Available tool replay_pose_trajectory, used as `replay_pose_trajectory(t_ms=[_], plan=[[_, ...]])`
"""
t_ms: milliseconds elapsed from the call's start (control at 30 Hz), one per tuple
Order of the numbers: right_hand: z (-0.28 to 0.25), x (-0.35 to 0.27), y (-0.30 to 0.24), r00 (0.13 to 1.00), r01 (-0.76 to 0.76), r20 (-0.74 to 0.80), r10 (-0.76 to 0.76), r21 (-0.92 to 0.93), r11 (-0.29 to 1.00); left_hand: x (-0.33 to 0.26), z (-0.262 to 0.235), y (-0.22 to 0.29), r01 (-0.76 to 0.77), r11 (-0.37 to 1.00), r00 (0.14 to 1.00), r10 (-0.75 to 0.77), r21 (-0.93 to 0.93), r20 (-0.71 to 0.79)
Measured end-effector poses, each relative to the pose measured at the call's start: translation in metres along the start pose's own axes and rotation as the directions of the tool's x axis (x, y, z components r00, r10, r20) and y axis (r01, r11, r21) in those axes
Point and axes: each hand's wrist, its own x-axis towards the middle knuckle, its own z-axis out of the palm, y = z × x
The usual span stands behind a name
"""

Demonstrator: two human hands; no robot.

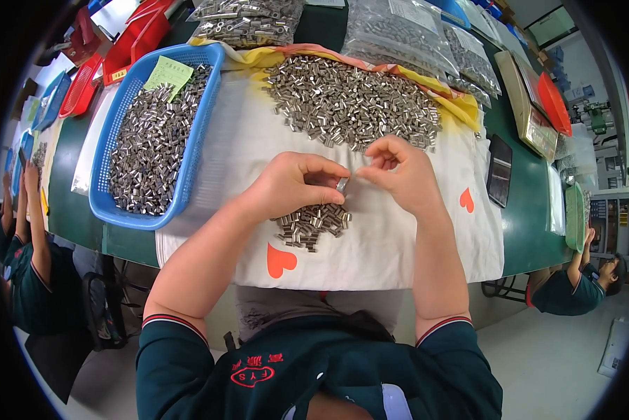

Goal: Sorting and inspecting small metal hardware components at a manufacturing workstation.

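Observation:
My left hand [297,183] is closed, with a small shiny metal cylinder [342,185] pinched between thumb and fingertips. Just to its right, my right hand [402,175] has its fingers curled and the thumb and index tips close together; whatever they hold, if anything, is too small to tell. Beneath and in front of my left hand lies a small heap of metal cylinders [313,228] on the white cloth [384,262]. A much larger pile of similar cylinders [349,101] spreads beyond both hands.
To the left stands a blue basket [97,189] full of metal cylinders with a green paper slip [167,75]. Plastic bags of metal parts [398,35] line the back. A dark phone-like slab [499,170] lies at right. Other people [573,290] work at both sides.

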Motion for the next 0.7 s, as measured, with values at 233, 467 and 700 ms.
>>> replay_pose_trajectory(t_ms=[233,467,700], plan=[[0.022,0.017,0.014,0.918,0.268,-0.053,-0.393,-0.65,0.711,0.002,0.0,-0.008,0.009,0.983,0.999,-0.001,-0.183,0.046],[0.024,0.016,0.007,0.914,0.314,0.006,-0.405,-0.641,0.701,0.008,-0.003,-0.012,-0.037,0.95,0.997,0.013,-0.309,-0.079],[0.024,-0.004,-0.012,0.99,0.134,-0.04,-0.132,0.058,0.989,0.008,-0.003,-0.013,-0.068,0.953,0.991,0.029,-0.295,-0.133]])
